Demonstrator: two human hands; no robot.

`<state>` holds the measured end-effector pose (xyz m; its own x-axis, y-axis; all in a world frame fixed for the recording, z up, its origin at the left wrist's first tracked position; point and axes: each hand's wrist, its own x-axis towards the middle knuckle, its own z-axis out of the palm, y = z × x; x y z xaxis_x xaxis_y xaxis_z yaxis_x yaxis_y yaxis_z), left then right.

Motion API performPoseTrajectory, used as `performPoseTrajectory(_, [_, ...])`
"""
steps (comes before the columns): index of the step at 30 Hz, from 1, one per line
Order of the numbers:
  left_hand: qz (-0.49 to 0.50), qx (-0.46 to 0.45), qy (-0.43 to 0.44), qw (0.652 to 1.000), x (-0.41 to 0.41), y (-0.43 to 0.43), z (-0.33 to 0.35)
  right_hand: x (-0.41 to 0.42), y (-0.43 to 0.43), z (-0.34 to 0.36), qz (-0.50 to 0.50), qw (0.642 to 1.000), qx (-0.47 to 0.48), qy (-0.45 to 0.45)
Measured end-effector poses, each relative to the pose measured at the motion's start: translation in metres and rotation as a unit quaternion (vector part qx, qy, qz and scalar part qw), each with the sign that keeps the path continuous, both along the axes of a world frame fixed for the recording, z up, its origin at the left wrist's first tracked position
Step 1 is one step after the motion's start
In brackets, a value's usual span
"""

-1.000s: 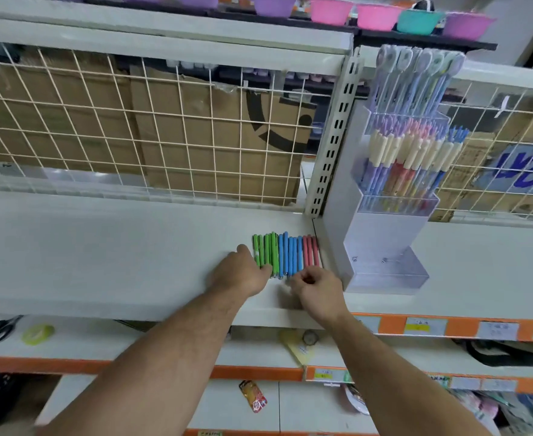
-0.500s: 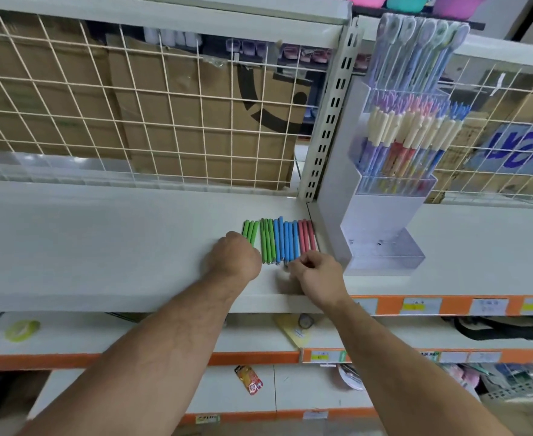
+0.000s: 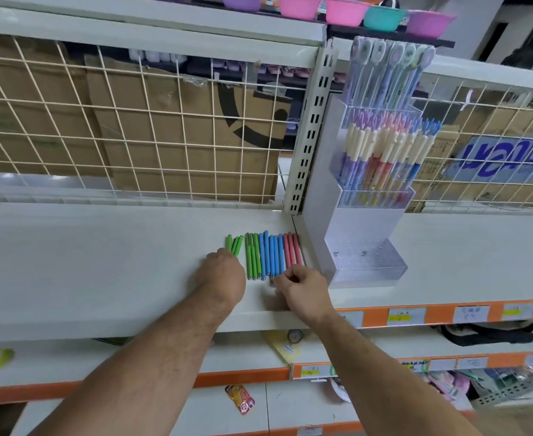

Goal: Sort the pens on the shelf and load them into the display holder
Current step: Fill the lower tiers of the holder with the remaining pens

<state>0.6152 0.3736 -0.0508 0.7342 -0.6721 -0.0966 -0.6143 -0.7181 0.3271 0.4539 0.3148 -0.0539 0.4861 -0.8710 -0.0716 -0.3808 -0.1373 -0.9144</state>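
1. The white metal shelf carried everything; its back edge met a cream wire grid panel with brown cardboard boxes behind it.
2. My left hand lay knuckles up near the shelf's front edge, fingers curled over the near ends of three small green pens that stood a little apart from the main row. Whether I gripped them or only pressed on them, I could not tell.
3. Just right of those lay more green pens, side by side, pointing toward the back edge.
4. The blue pens lay touching them in the same row.
5. The pink pens ended the row, close to the base of the display holder.
6. My right hand sat at the front edge below the blue and pink pens, fingers bunched in a loose fist at the pens' near tips; I could not tell if it pinched one.
7. The clear acrylic tiered display holder stood on the shelf at the right, its upper tiers full of upright pastel pens, its lowest front tray showing only clear plastic.
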Motion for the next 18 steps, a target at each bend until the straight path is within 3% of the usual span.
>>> performPoseTrajectory(5, [-0.043,0.043,-0.047,0.997,0.0005,0.0002,-0.0014,0.0011,-0.0021,-0.0029,0.005,1.0,-0.007,0.006])
performPoseTrajectory(15, [-0.029,0.021,-0.043,0.998,0.0009,0.0024,0.0005,0.0011,-0.0023,-0.004,0.003,1.0,-0.009,-0.003])
performPoseTrajectory(18, [-0.012,0.008,-0.004,1.0,0.0061,0.0032,0.0024,0.0012,-0.0025,-0.0042,0.004,1.0,-0.006,-0.006])
